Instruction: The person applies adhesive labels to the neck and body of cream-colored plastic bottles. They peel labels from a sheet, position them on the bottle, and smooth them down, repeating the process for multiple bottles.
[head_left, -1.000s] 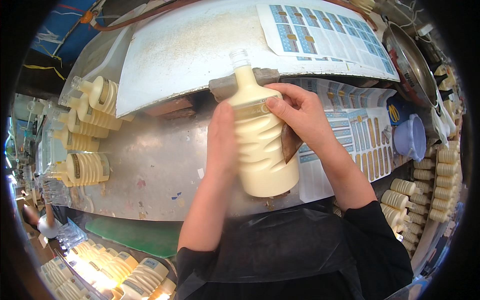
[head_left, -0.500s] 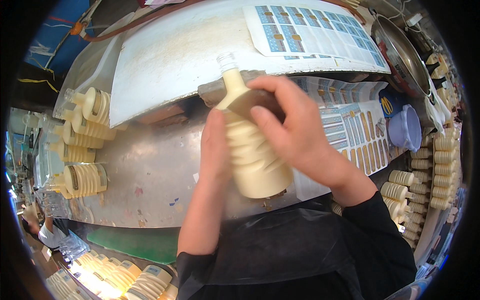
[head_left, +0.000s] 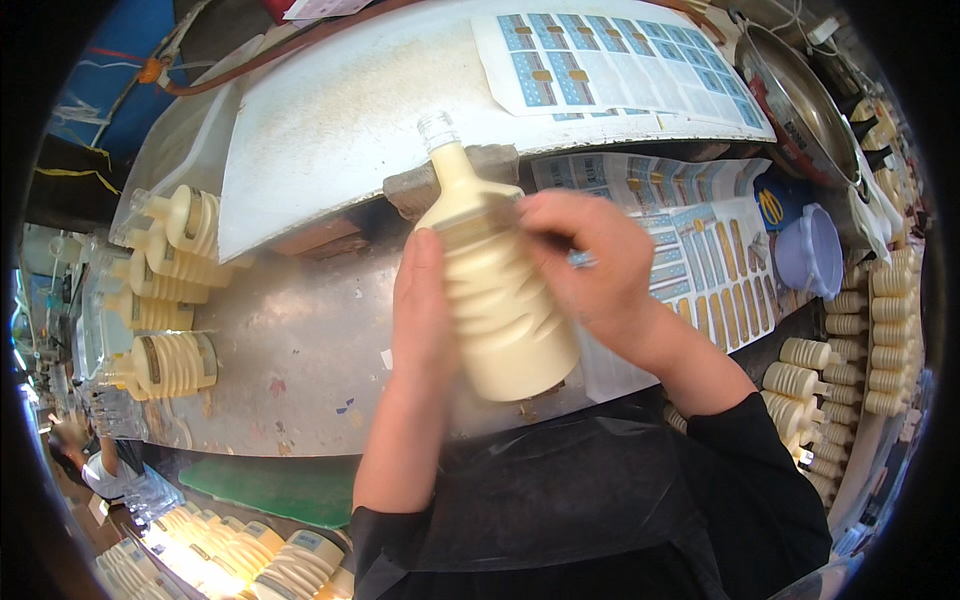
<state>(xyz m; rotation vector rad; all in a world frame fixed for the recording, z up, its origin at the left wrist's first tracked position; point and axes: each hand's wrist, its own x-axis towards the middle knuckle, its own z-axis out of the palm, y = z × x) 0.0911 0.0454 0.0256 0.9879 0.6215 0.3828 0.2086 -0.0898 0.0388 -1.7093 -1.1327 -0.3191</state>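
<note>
A cream bottle (head_left: 505, 320) with a ribbed body and a clear threaded neck lies tilted in front of me, its neck pointing away. My left hand (head_left: 422, 310) grips its left side, the thumb along the shoulder. A dark band-like label (head_left: 475, 226) curves across the bottle just below the shoulder. At the band's right end is my right hand (head_left: 595, 255), its fingers curled and pinched together against the bottle. A small light-blue patch shows by these fingers; whether they hold it is unclear. Behind the bottle's neck sits a brown block (head_left: 410, 192).
Sheets of gold and blue labels (head_left: 720, 270) lie to the right, and another label sheet (head_left: 590, 60) rests on the white board (head_left: 330, 130). Cream bottles (head_left: 175, 365) stand at left, with more at lower left and far right. A lavender bucket (head_left: 810, 252) stands at right.
My right hand has slid right along the band, its thumb and fingers drawing together and uncovering the bottle's shoulder. The bottle has shifted slightly left, still in my left hand.
</note>
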